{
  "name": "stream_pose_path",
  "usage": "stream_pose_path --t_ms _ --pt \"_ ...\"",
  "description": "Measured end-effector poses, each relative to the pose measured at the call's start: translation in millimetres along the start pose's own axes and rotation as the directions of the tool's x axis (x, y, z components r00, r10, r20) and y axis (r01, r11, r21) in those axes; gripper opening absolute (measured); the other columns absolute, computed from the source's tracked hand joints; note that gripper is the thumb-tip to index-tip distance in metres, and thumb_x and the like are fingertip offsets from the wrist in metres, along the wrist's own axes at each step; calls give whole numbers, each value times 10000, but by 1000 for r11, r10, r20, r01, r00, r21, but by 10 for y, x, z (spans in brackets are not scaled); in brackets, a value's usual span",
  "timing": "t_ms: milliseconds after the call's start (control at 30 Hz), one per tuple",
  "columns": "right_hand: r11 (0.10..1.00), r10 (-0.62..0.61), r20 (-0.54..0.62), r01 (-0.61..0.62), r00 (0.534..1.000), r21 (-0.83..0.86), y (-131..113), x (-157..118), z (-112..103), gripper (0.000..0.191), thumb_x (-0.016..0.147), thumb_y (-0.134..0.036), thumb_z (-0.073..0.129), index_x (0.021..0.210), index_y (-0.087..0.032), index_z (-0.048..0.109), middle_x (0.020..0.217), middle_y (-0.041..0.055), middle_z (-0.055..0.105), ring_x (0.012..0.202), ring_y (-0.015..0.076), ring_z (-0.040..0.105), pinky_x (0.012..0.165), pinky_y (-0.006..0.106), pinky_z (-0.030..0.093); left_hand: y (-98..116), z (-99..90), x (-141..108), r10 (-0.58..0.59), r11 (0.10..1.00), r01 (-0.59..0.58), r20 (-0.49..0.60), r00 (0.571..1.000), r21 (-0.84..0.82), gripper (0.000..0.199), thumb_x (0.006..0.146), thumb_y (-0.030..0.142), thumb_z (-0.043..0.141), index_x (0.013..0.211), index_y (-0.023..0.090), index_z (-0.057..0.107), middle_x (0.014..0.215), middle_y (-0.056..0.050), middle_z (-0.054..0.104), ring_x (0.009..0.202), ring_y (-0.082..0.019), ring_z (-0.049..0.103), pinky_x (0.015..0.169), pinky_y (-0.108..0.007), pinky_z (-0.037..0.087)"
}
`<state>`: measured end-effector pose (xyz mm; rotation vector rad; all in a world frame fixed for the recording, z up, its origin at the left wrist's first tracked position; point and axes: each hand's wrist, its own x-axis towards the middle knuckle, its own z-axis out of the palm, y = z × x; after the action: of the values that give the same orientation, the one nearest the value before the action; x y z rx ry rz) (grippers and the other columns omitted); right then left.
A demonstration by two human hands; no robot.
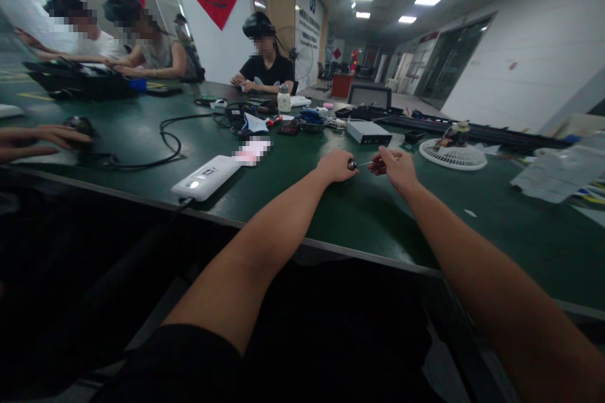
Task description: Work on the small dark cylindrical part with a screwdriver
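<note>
Over the green tabletop, my left hand (334, 165) is closed around a small dark, shiny, rounded piece (351, 164), mostly hidden by the fingers. My right hand (398, 169) faces it from the right, its fingers pinched on a thin metal rod (365, 164). The rod spans the gap between the hands and points at the dark piece. Whether its tip touches the piece I cannot tell. Just behind the hands lies a silver-grey metal box (368, 132). To the right of my right hand rests a white round grille with a motor on it (452, 152).
A white power bank (208, 177) with a cable lies left, beside a blurred phone (253, 151). Black cables (177, 138), a small bottle (284, 99) and clear plastic packaging (562, 170) are around. Another person's hand (45, 137) is at far left; several people sit across the table.
</note>
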<state>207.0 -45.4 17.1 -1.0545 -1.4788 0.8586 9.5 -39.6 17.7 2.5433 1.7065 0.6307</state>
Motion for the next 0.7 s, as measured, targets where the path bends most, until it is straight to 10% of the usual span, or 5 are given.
stream_pose_path --t_ms 700 --pt "998 -49 -24 50 998 27 -11 -9 -15 561 848 -772 661 753 -220 663 678 70 733 576 187 691 546 311 568 -30 26 23 28 1000 -28 21 999 4 359 873 515 701 1050 211 770 1035 -116 772 1019 -295 724 838 -353 574"
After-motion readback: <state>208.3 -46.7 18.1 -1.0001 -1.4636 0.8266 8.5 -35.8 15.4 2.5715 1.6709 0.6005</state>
